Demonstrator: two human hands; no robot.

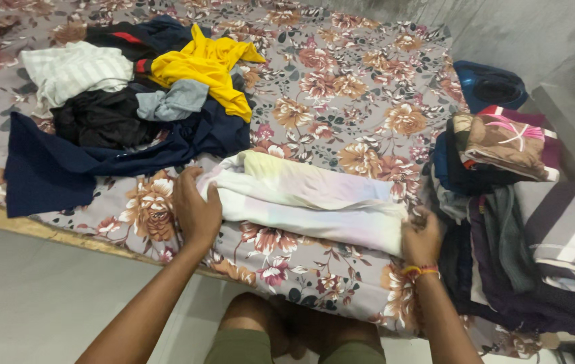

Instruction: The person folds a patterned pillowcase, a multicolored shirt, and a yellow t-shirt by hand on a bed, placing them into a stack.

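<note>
A pale pastel garment (304, 199), folded into a long strip, lies across the flowered bedsheet (341, 87) near the bed's front edge. My left hand (196, 209) grips its left end, fingers curled over the cloth. At the right end my right hand (422, 237) pinches the fabric; a yellow and orange thread band sits on that wrist. Both forearms reach in from below.
A heap of loose clothes sits at the back left: a yellow shirt (206, 64), a white striped piece (75, 71), black cloth (102, 118) and a navy garment (65, 168). Folded and piled clothes (503, 145) lie at the right. A wall ledge (573, 125) runs at far right.
</note>
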